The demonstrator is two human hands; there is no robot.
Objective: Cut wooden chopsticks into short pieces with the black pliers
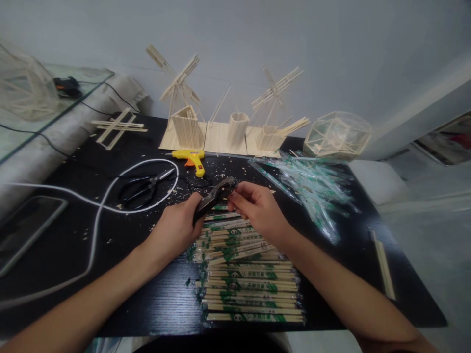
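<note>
My left hand (181,218) is wrapped round a dark, long tool (214,197) with a worn-looking end; its exact kind is unclear. At that end, the fingers of my right hand (257,208) are pinched together, and what lies between them is too small and blurred to make out. Below both hands, paper-and-plastic-wrapped chopsticks (253,284) with green panda print lie in rows on the black table (154,304). Just beyond the hands rests a yellow glue gun (191,159). Black-handled pliers (142,189) lie to the left inside a loop of white cable.
Stick-built windmill models (224,132) stand along the back on wooden bases. Empty plastic wrappers (312,186) are heaped at the right, near a polyhedral stick frame (338,133). Loose sticks (383,267) lie at the right edge. A white cable (96,235) and a phone (31,230) are at left.
</note>
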